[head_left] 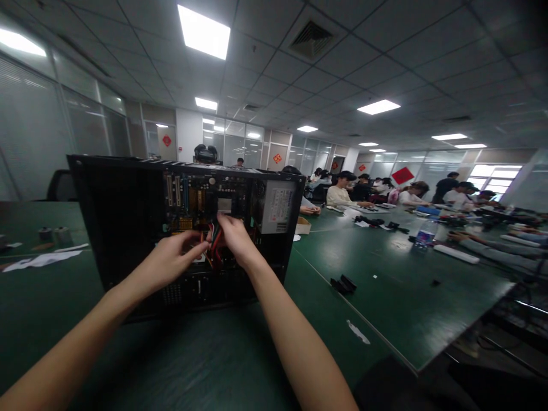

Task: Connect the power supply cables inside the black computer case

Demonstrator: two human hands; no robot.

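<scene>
An open black computer case [115, 228] stands on the green table, its inside facing me. Both my hands reach into it, around a bundle of red, black and green cables [216, 242]. My left hand [173, 257] pinches at the cables from the left, thumb and fingers close together. From the right, my right hand [237, 237] is closed on the same bundle, its fingertips partly hidden. Behind them is the motherboard [194, 200] with its slots and a pale square chip [225, 205]. A silver power supply [276, 206] with a label sits at the upper right of the case.
Black plastic pieces [343, 284] and a white scrap [358, 332] lie right of the case on the green table [398, 308]. A water bottle [424, 235] stands farther off. Paper [43, 261] and small cylinders [62, 236] are at left. Several people sit along the tables.
</scene>
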